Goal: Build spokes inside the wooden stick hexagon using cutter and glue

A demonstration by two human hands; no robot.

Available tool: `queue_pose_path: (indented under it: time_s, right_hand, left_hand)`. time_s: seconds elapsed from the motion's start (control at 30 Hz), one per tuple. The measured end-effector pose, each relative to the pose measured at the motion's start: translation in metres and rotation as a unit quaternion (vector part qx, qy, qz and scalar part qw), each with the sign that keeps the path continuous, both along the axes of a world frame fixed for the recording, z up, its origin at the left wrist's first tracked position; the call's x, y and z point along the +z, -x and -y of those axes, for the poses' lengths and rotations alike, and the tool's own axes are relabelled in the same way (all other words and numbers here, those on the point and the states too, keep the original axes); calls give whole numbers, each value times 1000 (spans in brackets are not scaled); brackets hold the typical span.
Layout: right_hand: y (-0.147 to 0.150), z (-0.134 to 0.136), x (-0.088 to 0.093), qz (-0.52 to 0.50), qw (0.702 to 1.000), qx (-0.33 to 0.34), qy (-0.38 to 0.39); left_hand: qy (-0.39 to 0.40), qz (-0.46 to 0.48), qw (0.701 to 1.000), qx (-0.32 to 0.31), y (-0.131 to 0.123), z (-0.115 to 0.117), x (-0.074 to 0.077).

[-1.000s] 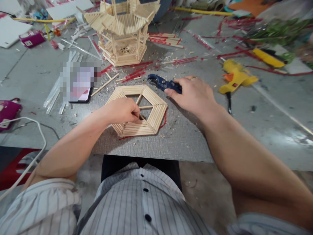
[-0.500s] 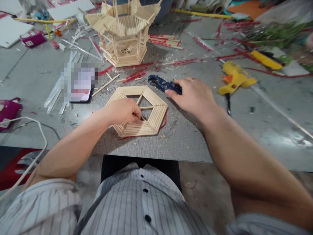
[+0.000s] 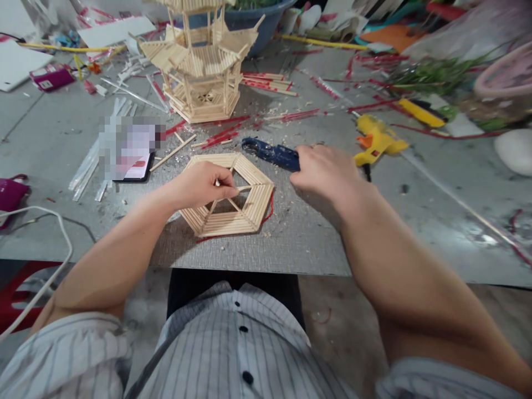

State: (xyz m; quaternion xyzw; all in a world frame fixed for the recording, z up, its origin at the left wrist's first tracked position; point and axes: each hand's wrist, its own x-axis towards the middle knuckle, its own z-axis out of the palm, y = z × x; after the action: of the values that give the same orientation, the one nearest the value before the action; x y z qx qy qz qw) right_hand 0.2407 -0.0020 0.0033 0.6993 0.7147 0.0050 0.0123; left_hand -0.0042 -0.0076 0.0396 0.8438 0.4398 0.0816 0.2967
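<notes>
A flat hexagonal frame [image 3: 260, 200] of light wooden sticks, with spokes across its open centre, lies on the grey table. Over its middle, my left hand [image 3: 208, 182] is closed in a pinch where the spokes meet; whatever lies between the fingertips is too small to make out. To the right of the frame, my right hand [image 3: 326, 169] is wrapped around the handle end of a dark blue hand cutter [image 3: 274, 155], whose curved head points left. Behind the frame stands a tiered stick pavilion [image 3: 203, 66].
A phone [image 3: 135, 155] and clear glue sticks [image 3: 85, 166] lie at the left. Loose sticks [image 3: 270, 83] with red wrapping are behind. At the right are a yellow glue gun [image 3: 380, 138], a yellow utility knife [image 3: 421, 112] and a pink basket [image 3: 507, 72]. The table's front edge is close to me.
My left hand has gone from the frame's lower inner edge to its centre, still pinched. My right hand keeps hold of the cutter, its grip slightly turned. The view has shifted a little.
</notes>
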Motion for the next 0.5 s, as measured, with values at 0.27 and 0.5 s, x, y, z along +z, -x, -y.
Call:
queue_pose_path:
  time_s: [0.27, 0.5]
  right_hand:
    - [3, -9, -13, -467, 880, -18, -91]
    - [19, -1, -7, -759, 649, 16, -54]
  left_hand:
    - [-81, 124, 988, 38, 3, -6, -14]
    - [-158, 187, 969, -40, -2, -2, -22]
